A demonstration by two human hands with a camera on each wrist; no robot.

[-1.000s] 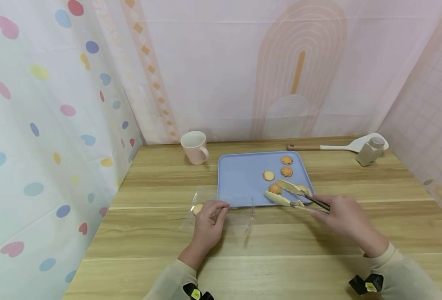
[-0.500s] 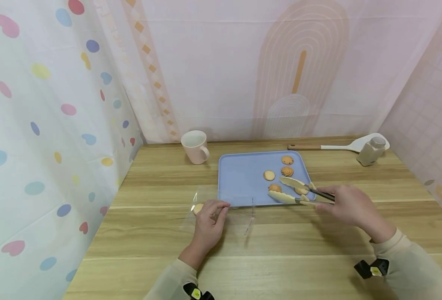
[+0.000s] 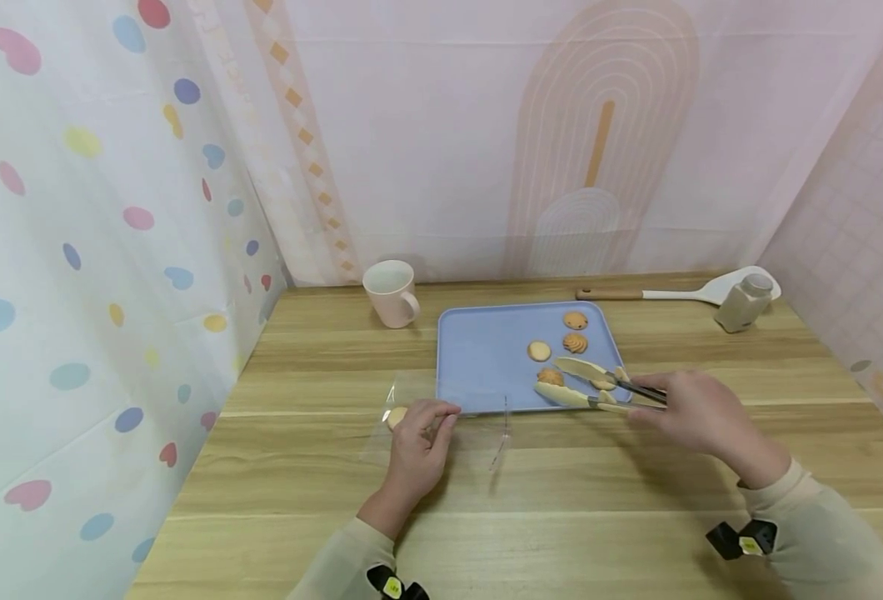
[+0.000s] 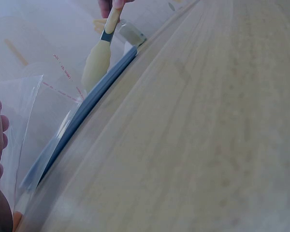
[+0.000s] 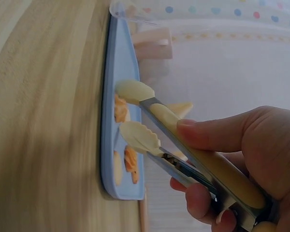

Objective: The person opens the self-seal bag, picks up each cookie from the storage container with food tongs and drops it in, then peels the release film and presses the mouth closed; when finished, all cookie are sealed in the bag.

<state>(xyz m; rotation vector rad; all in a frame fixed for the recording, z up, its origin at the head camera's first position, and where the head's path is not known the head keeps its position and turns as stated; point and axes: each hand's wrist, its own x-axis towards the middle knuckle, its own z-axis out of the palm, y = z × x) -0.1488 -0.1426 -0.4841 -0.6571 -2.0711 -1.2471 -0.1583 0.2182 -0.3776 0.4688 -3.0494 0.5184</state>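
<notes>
My left hand [image 3: 419, 446] pinches the upper edge of a clear plastic bag [image 3: 479, 442] in front of the tray. A round cookie [image 3: 395, 417] lies inside the bag, partly hidden by that hand. My right hand [image 3: 700, 417] grips metal tongs with cream tips [image 3: 561, 395] over the right front of a blue tray [image 3: 479, 350]. The tong tips stand apart on either side of a browned, piped cookie [image 3: 550, 377]; whether they touch it I cannot tell. In the right wrist view, thumb and fingers curl round the tong handles [image 5: 222, 174].
Behind the piped cookie lie a pale round cookie [image 3: 539, 351], a swirled cookie [image 3: 575, 342] and a dotted cookie [image 3: 576, 320]; another sits under the tongs. A pink mug [image 3: 389, 296] stands back left. At back right are a white spatula [image 3: 674, 295] and a jar [image 3: 745, 303].
The right hand and tongs have shifted slightly right and back, with a tiny return left since half a second ago. The left hand and bag have stayed put.
</notes>
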